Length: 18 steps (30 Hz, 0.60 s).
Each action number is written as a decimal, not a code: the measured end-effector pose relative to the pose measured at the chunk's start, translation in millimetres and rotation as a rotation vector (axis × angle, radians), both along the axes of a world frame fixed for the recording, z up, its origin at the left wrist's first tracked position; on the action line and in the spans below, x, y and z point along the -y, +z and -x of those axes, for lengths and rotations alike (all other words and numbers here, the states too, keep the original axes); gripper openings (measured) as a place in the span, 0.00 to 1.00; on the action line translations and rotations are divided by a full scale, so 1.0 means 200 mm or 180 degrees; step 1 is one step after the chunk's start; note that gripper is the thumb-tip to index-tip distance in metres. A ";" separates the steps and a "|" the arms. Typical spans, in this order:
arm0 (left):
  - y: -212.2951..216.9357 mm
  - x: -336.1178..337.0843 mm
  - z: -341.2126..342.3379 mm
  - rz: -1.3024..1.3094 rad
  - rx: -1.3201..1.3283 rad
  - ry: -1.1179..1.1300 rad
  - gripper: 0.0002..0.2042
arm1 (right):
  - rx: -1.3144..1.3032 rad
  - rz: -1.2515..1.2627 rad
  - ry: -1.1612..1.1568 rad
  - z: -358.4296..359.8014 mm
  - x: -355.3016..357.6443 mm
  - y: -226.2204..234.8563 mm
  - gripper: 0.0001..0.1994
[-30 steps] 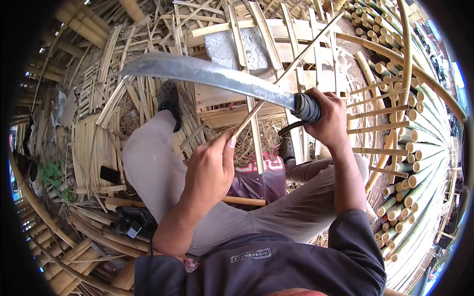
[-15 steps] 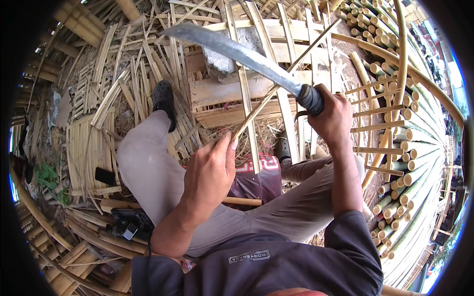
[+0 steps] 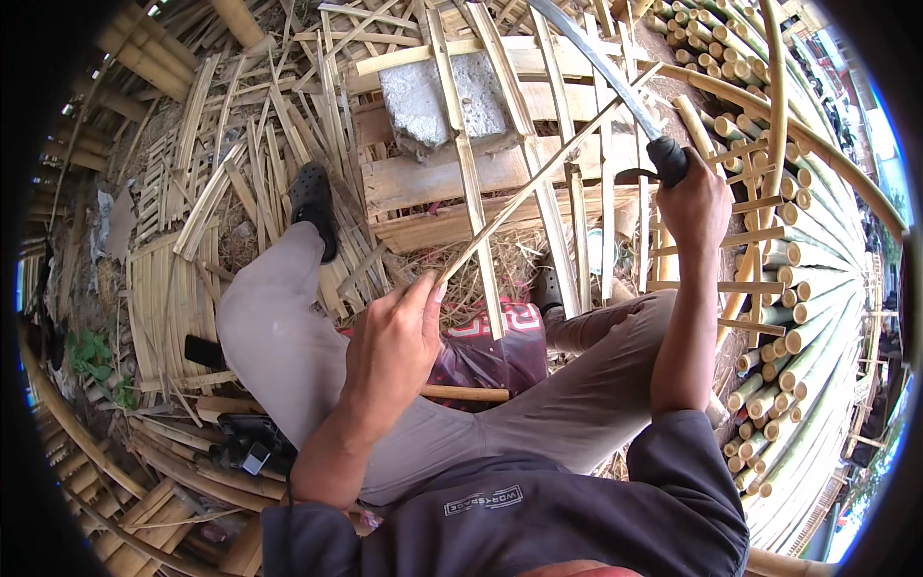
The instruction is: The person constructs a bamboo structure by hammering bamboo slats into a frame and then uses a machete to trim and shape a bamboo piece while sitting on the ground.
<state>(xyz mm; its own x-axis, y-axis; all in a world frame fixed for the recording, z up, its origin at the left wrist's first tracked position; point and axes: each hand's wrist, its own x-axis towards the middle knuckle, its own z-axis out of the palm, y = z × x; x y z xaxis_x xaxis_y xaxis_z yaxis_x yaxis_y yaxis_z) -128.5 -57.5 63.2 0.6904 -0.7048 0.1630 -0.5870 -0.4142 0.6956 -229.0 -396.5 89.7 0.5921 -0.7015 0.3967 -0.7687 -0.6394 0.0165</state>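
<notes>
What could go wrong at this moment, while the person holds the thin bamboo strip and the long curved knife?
1. The left hand pinches the thin bamboo strip at its near end; the long curved steel knife in the right hand lies along that strip, so a slip might bring the blade toward the fingers.
2. The grey-trousered legs lie under the strip, so a stray cut could perhaps reach them.

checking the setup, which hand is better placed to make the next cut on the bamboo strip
Right. The right hand grips the machete, raised above the bamboo strip; the left hand is busy holding that strip's near end.
</notes>
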 end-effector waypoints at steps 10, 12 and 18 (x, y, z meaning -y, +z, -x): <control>-0.01 0.01 -0.02 -0.0094 -0.0028 0.0038 0.11 | 0.0445 -0.0863 0.1018 0.01 -0.12 -0.10 0.10; 0.00 0.01 -0.02 -0.0081 -0.0049 -0.0049 0.11 | 0.0514 -0.0955 0.1243 0.00 -0.16 -0.11 0.13; -0.04 0.00 -0.02 0.0063 -0.0400 -0.0252 0.08 | 0.0634 -0.0758 0.1197 -0.02 -0.13 -0.02 0.16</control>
<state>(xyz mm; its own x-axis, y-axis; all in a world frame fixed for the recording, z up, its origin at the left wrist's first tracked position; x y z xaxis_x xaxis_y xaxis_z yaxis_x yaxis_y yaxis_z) -124.1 -57.9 55.2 0.6486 -0.7554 0.0933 -0.5252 -0.3554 0.7732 -225.2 -370.0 86.0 0.7507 -0.5386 0.3826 -0.4570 -0.8415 -0.2880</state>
